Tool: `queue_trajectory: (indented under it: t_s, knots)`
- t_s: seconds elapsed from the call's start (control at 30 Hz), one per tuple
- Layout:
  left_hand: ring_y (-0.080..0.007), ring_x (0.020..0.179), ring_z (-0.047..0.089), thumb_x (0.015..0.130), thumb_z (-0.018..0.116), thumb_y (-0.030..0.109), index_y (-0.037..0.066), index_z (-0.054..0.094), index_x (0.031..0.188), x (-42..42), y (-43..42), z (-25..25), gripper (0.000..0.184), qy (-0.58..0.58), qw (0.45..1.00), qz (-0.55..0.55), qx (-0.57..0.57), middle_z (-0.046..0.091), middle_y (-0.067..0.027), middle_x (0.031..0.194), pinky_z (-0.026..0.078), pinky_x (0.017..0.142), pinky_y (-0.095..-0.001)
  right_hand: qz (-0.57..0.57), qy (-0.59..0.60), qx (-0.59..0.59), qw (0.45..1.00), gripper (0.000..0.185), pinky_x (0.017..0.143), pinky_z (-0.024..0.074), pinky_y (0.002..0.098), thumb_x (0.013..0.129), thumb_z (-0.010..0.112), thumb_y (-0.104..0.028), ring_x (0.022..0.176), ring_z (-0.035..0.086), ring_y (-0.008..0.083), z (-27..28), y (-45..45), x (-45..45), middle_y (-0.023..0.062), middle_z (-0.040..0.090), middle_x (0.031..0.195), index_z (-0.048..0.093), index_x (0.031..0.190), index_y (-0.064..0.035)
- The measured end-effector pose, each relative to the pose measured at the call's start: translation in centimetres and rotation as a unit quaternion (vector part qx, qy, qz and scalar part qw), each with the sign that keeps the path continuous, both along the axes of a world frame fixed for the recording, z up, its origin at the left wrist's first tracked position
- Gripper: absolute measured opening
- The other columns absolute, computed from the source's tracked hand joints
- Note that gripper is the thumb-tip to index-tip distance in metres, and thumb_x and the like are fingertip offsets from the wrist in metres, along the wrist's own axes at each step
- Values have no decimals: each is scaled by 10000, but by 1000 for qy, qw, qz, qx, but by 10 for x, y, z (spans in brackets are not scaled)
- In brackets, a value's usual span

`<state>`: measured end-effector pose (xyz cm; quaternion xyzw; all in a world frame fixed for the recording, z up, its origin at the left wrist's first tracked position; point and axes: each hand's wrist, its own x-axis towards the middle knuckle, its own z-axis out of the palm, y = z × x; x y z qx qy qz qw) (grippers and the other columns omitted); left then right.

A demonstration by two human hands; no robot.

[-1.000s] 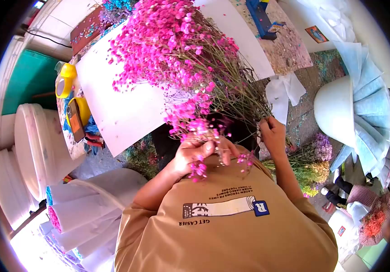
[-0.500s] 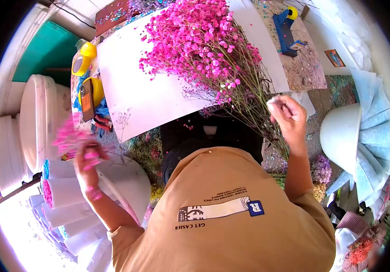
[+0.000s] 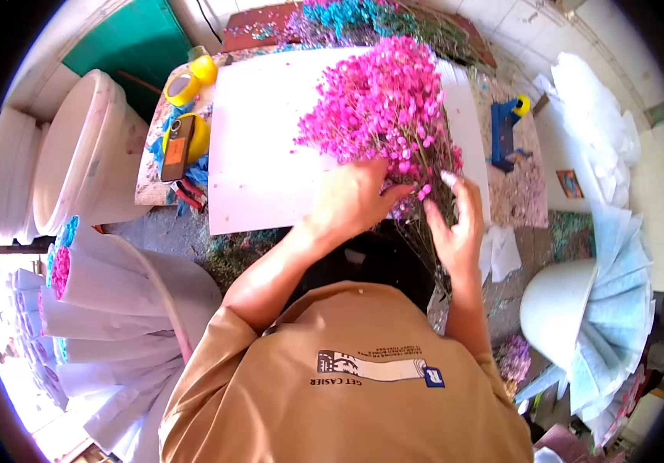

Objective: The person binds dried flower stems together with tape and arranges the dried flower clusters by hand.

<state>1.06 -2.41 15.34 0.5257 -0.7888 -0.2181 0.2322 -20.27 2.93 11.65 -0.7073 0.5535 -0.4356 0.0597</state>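
Note:
A bunch of pink dried baby's breath [image 3: 382,100] lies on the white board [image 3: 259,147], its thin stems running down toward my body. My left hand [image 3: 351,201] is at the lower left of the flower heads, closed on some pink sprigs; its fingertips are partly hidden among the blooms. Beside the stems on the right is my right hand [image 3: 459,228], with thumb and fingers apart and curved. A white covering shows on one of its fingertips.
Yellow tape rolls [image 3: 182,89], a phone [image 3: 177,148] and red-handled pliers [image 3: 189,193] lie left of the board. A blue tape dispenser [image 3: 502,137] stands right. Blue flowers [image 3: 351,17] lie at the back. Paper-lined buckets flank me.
My left hand has come from the far left, where it carried a pink sprig, to the bunch. My right hand has opened beside the stems. The camera view has shifted.

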Motion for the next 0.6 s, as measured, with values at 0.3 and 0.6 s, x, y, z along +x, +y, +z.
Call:
queue_trajectory:
  t_s: [0.3,0.6]
  knots:
    - [-69,609,465,940,645,73,-20,588,737,99,33,-8,230,557,810,-48,177,558,12,667,366,535,-285,42,-58,45,996,389,994,479,440,855,756,-55,1140,612,374,-9,9,0,179,629,1221,655,1229,-22]
    - [-230,1141,645,969,712,397,-57,489,1451,163,36,-54,698,190,931,-51,307,696,-180,1226,526,992,-392,-10,-247,112,963,855,1159,386,458,879,816,-265,1447,415,345,37,-70,-57,270,439,1535,360,1557,-11]
